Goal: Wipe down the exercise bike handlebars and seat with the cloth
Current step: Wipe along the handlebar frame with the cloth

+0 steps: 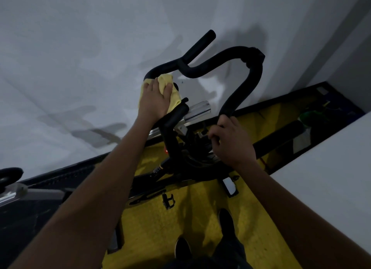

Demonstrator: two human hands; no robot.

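- Left hand [155, 100] presses the yellow cloth [174, 97] around the left bar of the black handlebars [252, 76], grip holding the cloth.
- Right hand [233, 141] grip wraps the right bar's lower end.

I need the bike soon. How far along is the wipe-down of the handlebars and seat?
Nothing looks finished for certain; no wiped stretch shows. In hand: the left hand presses the yellow cloth around the left bend of the handlebars, while the right hand grips the right bar end. Left: the far loop, the right side, and the seat, which is out of view.
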